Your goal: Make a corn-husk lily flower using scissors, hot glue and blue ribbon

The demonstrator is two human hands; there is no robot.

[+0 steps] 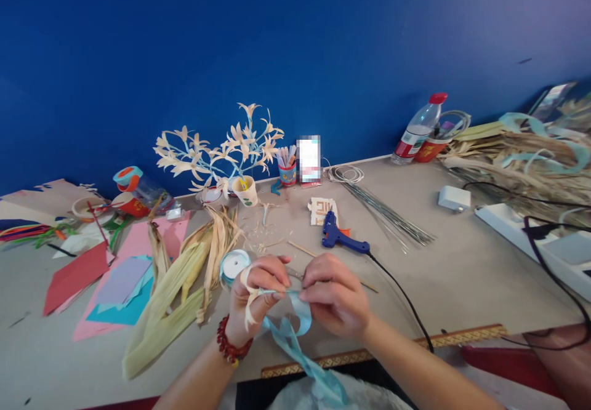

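Observation:
Pinched between the fingers of my left hand (265, 281) is a small cream husk flower (250, 313), its petals lying against the hand and its stem pointing right. My right hand (336, 293) pinches light blue ribbon (303, 316) at the stem's far end. From there the ribbon loops down between my wrists and over the table edge towards my lap. Both hands are closed, with their fingertips close together. Just behind my left hand lies a ribbon spool (235, 265). Beyond my right hand rests a blue glue gun (342, 236), and a thin stick (302, 249) runs partly hidden behind my fingers.
Corn husks (170, 317) and coloured paper (117, 296) lie left. Finished husk flowers stand in a paper cup (245, 192) by the wall. Metal wires (385, 210), a bottle (418, 132), a white power strip (535, 244) and a glue gun cord (401, 290) are right.

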